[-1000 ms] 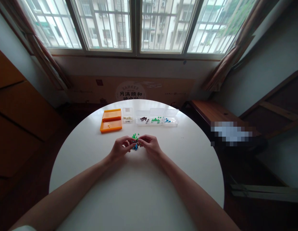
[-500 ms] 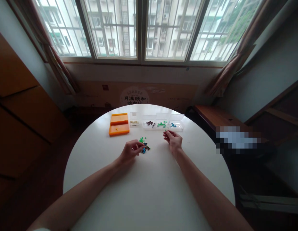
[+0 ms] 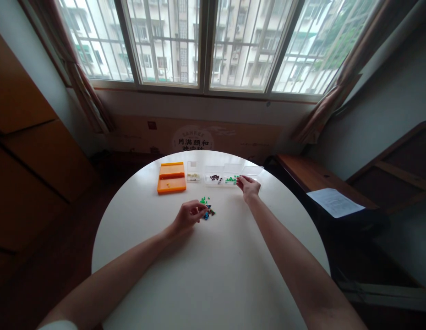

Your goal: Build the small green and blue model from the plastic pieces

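My left hand (image 3: 188, 214) rests on the table at the left edge of a small mixed pile of green, blue and brown pieces (image 3: 206, 214). Its thumb and forefinger are pinched together; what they hold, if anything, is too small to tell. My right hand (image 3: 250, 187) hovers at the clear divided box (image 3: 213, 184), with pinched fingertips over the compartment of green pieces (image 3: 231, 179). Whether a piece is still between them I cannot make out. Dark brown pieces (image 3: 215, 178) lie in the compartment to the left. The right-hand compartment is mostly hidden by my hand.
An open orange case (image 3: 172, 189) with a few yellowish bits stands at the back left of the round white table (image 3: 220, 270). Beside it is a small clear box (image 3: 193, 165) with pale pieces. A paper sheet (image 3: 335, 202) lies on a wooden bench (image 3: 298, 176) to the right.
My right hand has moved forward from in front of the clear box to above its green compartment, carrying a small green piece at first. My left hand has stayed at the pile.
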Demonstrator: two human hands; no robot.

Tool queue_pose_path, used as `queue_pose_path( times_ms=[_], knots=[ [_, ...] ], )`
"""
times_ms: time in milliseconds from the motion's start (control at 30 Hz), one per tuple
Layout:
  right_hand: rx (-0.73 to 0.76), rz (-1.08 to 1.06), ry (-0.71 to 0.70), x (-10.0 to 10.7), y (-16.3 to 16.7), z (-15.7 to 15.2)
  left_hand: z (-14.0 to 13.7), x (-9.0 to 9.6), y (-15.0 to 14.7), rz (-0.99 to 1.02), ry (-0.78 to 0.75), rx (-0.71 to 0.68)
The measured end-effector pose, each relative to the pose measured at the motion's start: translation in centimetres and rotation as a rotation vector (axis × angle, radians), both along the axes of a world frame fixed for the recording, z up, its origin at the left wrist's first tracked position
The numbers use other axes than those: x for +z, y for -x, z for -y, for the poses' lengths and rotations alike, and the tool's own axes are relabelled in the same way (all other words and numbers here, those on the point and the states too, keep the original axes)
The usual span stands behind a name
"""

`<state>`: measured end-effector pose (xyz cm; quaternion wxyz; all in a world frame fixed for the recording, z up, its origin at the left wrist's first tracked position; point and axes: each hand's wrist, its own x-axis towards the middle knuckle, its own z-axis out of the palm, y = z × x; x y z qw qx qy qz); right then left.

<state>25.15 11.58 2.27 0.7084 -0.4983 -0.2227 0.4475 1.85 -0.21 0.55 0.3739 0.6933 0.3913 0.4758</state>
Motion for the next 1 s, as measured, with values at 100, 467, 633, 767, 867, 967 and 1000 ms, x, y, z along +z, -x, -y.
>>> queue_pose_path(
  times_ms=[100,467,633,767,867,967,1000],
  knots=[
    [0.007,0.022,0.004,-0.3,0.2,-0.1,0.0,0.0,0.0,-0.005,0.003,0.008],
    [0.067,0.198,0.005,-1.2,1.0,5.0,0.1,0.0,0.3,0.012,0.036,0.097],
    [0.331,0.655,-0.191,-1.6,3.1,7.9,-0.2,0.0,0.5,0.018,0.037,0.210],
    [0.415,0.963,-0.366,-1.7,4.4,9.5,-0.1,0.4,0.4,0.029,0.081,0.240],
    [0.513,1.114,-0.442,-1.9,4.5,10.1,0.0,0.5,0.4,0.038,0.098,0.224],
    [0.594,1.182,-0.458,-2.1,4.3,10.4,0.0,0.3,0.5,0.046,0.098,0.215],
    [0.615,1.199,-0.465,-2.0,4.2,10.5,0.0,0.3,0.5,0.049,0.094,0.212]
  ],
)
